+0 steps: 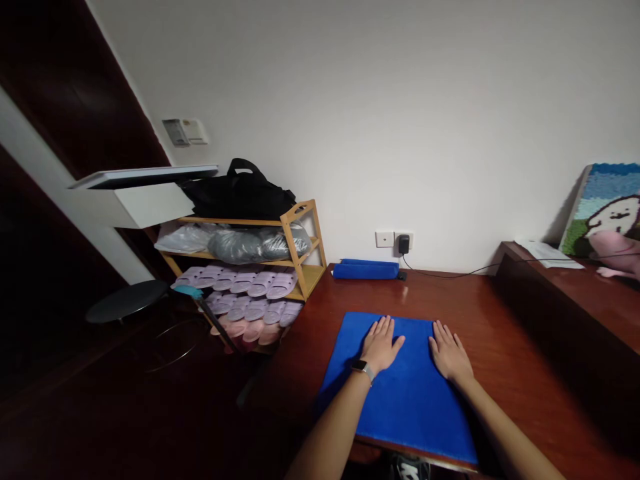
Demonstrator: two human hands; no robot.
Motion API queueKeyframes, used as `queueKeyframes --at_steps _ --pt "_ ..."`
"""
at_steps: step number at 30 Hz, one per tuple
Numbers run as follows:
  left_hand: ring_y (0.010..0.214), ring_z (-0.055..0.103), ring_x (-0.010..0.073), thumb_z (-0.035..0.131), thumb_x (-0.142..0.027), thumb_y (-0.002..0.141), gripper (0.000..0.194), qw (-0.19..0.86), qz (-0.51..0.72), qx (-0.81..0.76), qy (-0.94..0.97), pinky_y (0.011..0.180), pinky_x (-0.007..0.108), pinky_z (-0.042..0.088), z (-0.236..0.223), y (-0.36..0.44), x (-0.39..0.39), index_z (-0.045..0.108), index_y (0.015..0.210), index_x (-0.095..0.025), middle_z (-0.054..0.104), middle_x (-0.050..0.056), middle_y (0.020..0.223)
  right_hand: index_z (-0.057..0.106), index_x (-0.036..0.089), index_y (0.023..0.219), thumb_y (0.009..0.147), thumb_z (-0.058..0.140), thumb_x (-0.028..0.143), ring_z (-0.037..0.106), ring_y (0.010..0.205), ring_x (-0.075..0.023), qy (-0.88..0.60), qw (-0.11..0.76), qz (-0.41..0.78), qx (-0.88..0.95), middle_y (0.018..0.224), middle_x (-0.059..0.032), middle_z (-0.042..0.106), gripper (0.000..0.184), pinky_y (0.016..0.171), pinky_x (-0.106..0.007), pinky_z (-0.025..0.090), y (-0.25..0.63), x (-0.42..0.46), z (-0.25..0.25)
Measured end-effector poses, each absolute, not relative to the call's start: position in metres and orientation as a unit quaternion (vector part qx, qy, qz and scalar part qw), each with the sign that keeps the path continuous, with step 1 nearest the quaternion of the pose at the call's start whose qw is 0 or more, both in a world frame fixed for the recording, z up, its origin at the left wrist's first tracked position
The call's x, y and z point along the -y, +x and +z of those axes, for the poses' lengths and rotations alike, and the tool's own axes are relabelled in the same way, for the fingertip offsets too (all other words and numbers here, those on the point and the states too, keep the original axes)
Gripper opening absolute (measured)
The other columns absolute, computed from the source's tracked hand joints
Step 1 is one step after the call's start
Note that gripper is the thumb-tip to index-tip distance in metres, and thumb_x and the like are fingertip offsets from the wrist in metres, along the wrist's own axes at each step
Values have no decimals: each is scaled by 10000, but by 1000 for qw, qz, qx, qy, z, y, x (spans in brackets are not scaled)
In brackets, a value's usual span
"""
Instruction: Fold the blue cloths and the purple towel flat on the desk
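Note:
A blue cloth (pixel 405 407) is spread out on the reddish-brown wooden table (pixel 505 373), reaching its front edge. Flat on the cloth's far left part rests my left hand (pixel 381 344), fingers stretched forward and thumb out to the right. A watch with a pale strap (pixel 363 369) is on that wrist. My right hand (pixel 450 351) lies flat at the right edge of the cloth, partly over the bare wood, its fingers extended and thumb to the left. Neither hand holds anything. Against the wall sits a folded or rolled blue cloth (pixel 367 269).
A black charger (pixel 404 244) is plugged into the wall socket, its cable running right. On the raised right ledge (pixel 575 287) stand papers, a textured picture (pixel 607 200) and a pink figure (pixel 617 252). Left of the table are a shoe rack (pixel 300 250) with slippers and a round stool (pixel 127 301).

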State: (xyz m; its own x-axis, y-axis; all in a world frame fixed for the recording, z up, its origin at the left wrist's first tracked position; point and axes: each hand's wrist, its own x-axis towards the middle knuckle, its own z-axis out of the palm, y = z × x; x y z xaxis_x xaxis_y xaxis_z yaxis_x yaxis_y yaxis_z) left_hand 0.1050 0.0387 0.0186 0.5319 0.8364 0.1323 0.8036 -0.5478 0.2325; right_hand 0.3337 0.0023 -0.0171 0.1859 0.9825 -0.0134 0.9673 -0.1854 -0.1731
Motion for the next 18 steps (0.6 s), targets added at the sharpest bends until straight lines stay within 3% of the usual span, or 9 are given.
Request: queueKeyframes --at_steps 10,18 --pt "1556 214 245 145 -581 1038 768 49 84 -603 792 1267 411 179 7 -4 -65 265 1603 -75 255 143 1674 180 111 1624 1033 120 438 132 1561 -199 -770 49 55 634 1691 -34 179 678 1274 -409 105 334 -2 -19" --pt "1559 199 233 140 -574 1037 772 52 101 -603 790 1278 411 158 5 -4 -62 267 1600 -62 239 138 1676 207 87 1617 1025 95 443 133 1560 -216 -773 65 57 629 1686 -57 186 700 1272 -430 139 329 26 -17"
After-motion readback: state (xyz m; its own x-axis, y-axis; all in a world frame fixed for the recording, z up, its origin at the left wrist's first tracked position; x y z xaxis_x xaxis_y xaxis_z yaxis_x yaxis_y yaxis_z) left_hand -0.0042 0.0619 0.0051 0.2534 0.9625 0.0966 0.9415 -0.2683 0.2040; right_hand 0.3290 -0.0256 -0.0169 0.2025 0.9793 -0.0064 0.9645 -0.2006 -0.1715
